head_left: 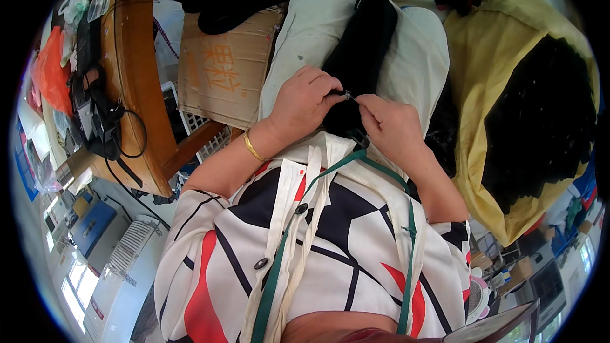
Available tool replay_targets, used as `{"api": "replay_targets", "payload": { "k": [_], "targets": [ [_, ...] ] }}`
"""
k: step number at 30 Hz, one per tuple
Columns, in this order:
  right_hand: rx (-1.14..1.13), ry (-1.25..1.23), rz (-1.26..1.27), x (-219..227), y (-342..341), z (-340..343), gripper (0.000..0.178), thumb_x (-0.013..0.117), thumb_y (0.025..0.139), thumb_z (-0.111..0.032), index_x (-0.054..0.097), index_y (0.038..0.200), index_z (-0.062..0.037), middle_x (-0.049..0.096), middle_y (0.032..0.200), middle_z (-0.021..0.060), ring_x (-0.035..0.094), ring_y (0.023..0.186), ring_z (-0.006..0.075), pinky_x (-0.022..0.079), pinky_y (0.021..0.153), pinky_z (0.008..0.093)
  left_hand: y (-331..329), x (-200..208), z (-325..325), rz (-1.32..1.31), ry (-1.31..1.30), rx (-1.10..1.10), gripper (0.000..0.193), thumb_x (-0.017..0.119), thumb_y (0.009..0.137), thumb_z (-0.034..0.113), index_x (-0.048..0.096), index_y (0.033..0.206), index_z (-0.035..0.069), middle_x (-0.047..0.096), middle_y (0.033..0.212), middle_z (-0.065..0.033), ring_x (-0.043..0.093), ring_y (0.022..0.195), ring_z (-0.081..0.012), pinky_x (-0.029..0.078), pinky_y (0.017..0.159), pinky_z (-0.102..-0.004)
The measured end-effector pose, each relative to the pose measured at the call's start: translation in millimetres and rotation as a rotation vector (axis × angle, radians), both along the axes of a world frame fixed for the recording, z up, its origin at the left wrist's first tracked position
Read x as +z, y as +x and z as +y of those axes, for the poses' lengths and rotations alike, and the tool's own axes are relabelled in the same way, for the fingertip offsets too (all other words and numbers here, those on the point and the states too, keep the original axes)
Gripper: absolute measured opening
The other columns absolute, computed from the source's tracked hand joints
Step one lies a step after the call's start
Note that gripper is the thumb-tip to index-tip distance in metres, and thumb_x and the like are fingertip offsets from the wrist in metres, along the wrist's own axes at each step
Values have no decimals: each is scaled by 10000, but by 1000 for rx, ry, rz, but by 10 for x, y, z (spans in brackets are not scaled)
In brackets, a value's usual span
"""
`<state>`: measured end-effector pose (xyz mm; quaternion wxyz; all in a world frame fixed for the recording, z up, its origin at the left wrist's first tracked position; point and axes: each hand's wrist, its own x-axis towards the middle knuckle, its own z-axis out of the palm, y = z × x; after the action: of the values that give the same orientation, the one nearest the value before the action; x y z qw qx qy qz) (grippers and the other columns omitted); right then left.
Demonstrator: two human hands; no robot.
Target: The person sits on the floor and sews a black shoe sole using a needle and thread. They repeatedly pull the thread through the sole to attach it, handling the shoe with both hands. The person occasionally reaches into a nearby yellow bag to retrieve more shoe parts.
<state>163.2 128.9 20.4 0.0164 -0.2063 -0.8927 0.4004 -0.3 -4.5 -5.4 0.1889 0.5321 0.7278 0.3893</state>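
Note:
On my lap, over pale cloth (311, 19), lies a long black padded piece (362, 38) with a small tag near its far end. My left hand (306, 96) pinches a thin black strap at the near end of this piece. A small silver-coloured metal buckle (347, 94) sits on the strap, between my two hands. From the other side, my right hand (387, 121) pinches the strap's other end between thumb and fingertips. How the strap joins the black piece is hidden by the hands and the dark colour.
At the far left, black sole-shaped pieces (244, 3) lie on a cardboard box (222, 63). A wooden table (136, 76) with black cords (108, 121) stands to the left. On the right is a yellow sack (467, 127) filled with black pieces (537, 127). Green ties (273, 292) hang from my neck.

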Motion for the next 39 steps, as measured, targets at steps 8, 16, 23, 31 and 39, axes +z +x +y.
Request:
{"api": "replay_targets", "payload": {
  "k": [8,16,23,31,39],
  "targets": [
    [1,13,50,-33,4,-17,89,614,855,-107,646,932,-75,638,680,114,632,616,315,477,528,426,12,-4,-12,8,15,10,190,766,719,23,652,869,49,643,854,-91,593,804,-295,487,693,-373],
    [1,-19,38,-33,-35,-24,83,602,866,-105,622,935,-65,625,654,130,629,604,330,469,524,444,30,-33,-20,23,61,20,209,770,705,3,656,872,54,650,841,-90,597,779,-287,489,666,-363],
    [-30,83,-49,-170,-132,-210,96,572,902,-132,514,888,-57,617,636,127,626,586,332,471,518,450,98,-74,-42,12,88,58,197,770,708,33,654,863,71,640,814,-82,596,761,-291,492,652,-373],
    [-104,35,48,-295,-80,-267,114,564,930,-158,510,925,-59,630,673,140,627,610,362,478,541,473,128,-27,-142,22,-3,93,248,752,723,64,699,964,87,616,810,-74,596,759,-286,493,636,-376],
    [-231,-420,-66,-89,-230,-66,156,520,978,-166,478,1003,-18,631,770,218,626,732,401,472,645,463,111,-92,-148,33,60,29,334,734,662,15,710,986,89,599,780,-63,581,735,-271,488,612,-365]
  ]
}}
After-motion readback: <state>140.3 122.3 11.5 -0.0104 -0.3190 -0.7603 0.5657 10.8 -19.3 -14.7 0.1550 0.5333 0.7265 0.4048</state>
